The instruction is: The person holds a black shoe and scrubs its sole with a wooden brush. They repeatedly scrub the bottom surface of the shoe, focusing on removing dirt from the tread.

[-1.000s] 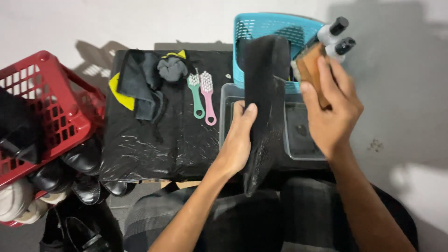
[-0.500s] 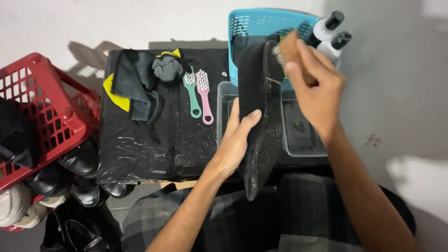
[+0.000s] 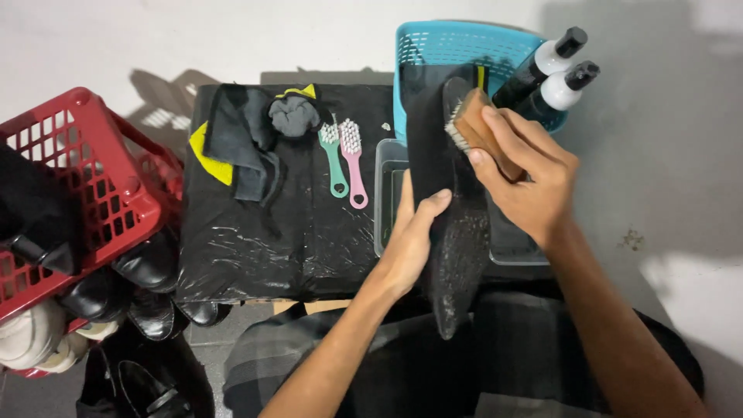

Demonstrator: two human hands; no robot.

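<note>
Hands (image 3: 410, 240) with shoe (image 3: 453, 232) over tub (image 3: 385, 197)

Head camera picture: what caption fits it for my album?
Left hand steadies a black shoe while right hand presses a wooden brush to it.

Left hand (image 3: 412, 240): gripped black boot (image 3: 453, 224), sole up.
Right hand (image 3: 530, 174): pressed wooden brush (image 3: 474, 128) against the sole.
Surroundings: grey tub (image 3: 385, 201), blue basket (image 3: 464, 46), two bottles (image 3: 553, 77).

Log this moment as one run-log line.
left hand: grips black shoe | right hand: presses wooden brush on the shoe's upper end | nearby: green brush, pink brush, blue basket
</note>
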